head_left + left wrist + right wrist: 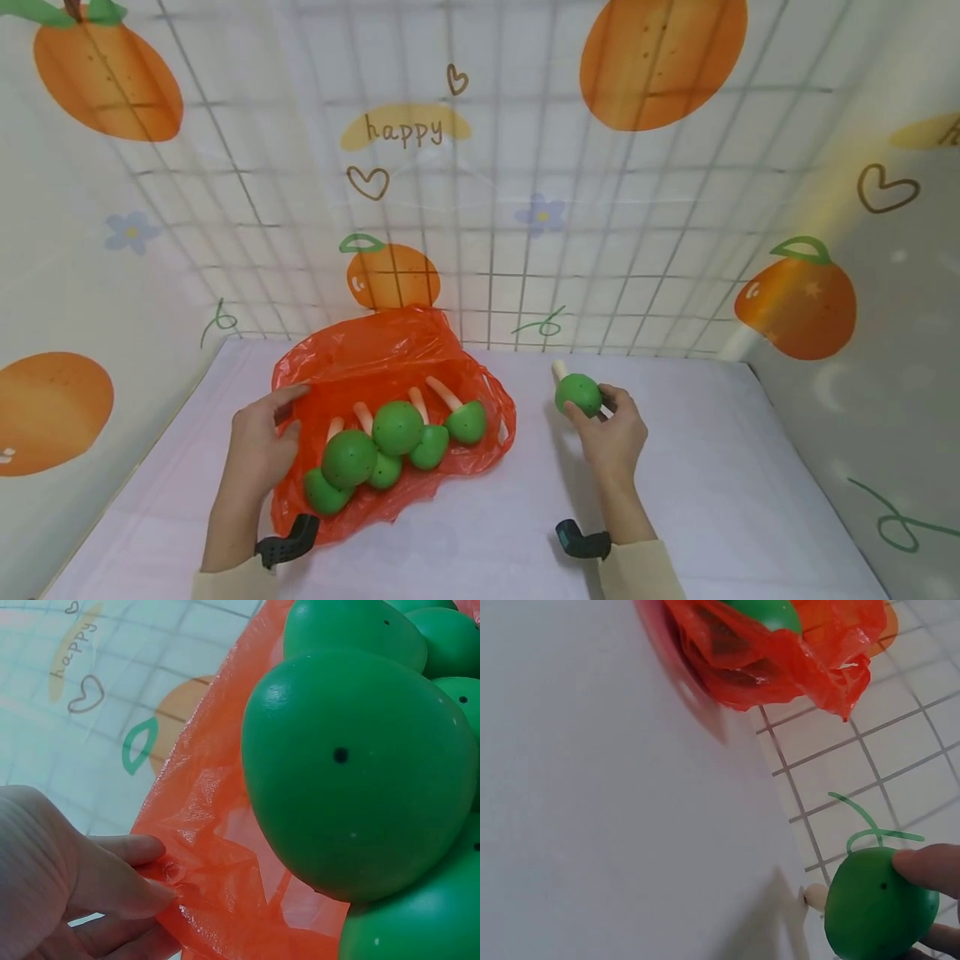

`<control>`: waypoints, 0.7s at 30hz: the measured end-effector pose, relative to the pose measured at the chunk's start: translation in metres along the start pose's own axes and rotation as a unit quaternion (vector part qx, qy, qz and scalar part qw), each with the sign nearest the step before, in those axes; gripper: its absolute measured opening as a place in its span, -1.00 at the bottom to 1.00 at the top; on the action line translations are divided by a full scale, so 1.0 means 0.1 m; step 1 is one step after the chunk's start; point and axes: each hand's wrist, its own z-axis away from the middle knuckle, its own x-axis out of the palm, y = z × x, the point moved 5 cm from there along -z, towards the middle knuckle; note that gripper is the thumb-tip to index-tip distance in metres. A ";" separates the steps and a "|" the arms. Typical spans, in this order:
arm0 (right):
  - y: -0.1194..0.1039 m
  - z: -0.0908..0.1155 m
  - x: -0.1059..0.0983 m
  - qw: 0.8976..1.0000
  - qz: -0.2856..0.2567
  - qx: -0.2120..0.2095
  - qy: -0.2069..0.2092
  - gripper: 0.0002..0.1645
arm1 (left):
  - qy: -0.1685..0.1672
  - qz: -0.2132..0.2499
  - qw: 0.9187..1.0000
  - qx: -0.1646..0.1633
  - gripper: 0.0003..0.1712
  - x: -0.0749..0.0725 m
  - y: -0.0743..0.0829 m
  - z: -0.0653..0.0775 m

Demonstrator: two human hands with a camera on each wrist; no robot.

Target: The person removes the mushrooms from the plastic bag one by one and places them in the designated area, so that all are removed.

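A red plastic bag [367, 346] lies spread at the left of the table, its mouth toward me. Several toy mushrooms with green, black-dotted caps and pale stems rest in it, one with a large round cap [349, 459]. My left hand [262, 437] is at the bag's left edge; in the left wrist view its thumb and index finger pinch the red film [217, 855]. To the right of the bag, my right hand [617, 437] grips another green mushroom [578, 394] by its cap, stem pointing away from me. Its fingers behind the cap are partly hidden.
A white cloth covers the table [712, 467]. Behind it stands a wire grid [510, 283] with a sheet printed with oranges and hearts. Similar printed sheets close off the left and right sides. A dark camera mount [291, 542] sits on each wrist.
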 end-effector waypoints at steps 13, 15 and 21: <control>0.11 0.01 0.11 0.999 0.024 0.011 -0.026 -0.23 | 0.002 0.001 1.000 -0.007 -0.40 0.00 0.01 0.00; 0.10 0.02 0.12 0.999 0.027 0.009 -0.027 -0.23 | 0.003 0.002 1.000 -0.008 -0.40 0.00 0.01 0.00; 0.08 0.05 0.11 0.999 0.021 0.005 -0.025 -0.24 | 0.008 0.009 1.000 -0.009 -0.40 0.00 0.01 -0.01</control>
